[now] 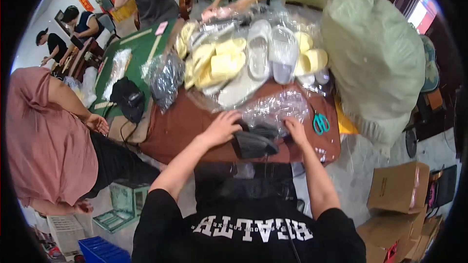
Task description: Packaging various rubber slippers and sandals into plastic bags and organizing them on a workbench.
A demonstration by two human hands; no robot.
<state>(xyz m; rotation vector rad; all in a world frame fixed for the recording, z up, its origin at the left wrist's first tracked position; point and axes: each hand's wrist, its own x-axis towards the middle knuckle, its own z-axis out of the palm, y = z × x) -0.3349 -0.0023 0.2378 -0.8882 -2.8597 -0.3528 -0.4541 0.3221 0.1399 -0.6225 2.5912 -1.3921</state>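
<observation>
A pair of black slippers [256, 145] lies at the near edge of the brown-covered table [170, 134]. My left hand [223, 126] rests at the slippers' left end, its fingers stretched out and a little apart. To the right, my right hand [295, 130] pinches the edge of a clear plastic bag [278, 107], which lies crumpled just beyond the slippers. Farther back is a heap of bagged slippers, with yellow slippers [226, 63] and a grey pair [283, 53] on top. Teal-handled scissors [321, 123] lie right of my right hand.
A big pale green sack [373, 63] bulges at the table's right. On the left are a green table [129, 53] with a black cap [127, 100], and a person in a pink shirt [53, 136]. Cardboard boxes [397, 187] stand on the floor at right. Other people are at the back.
</observation>
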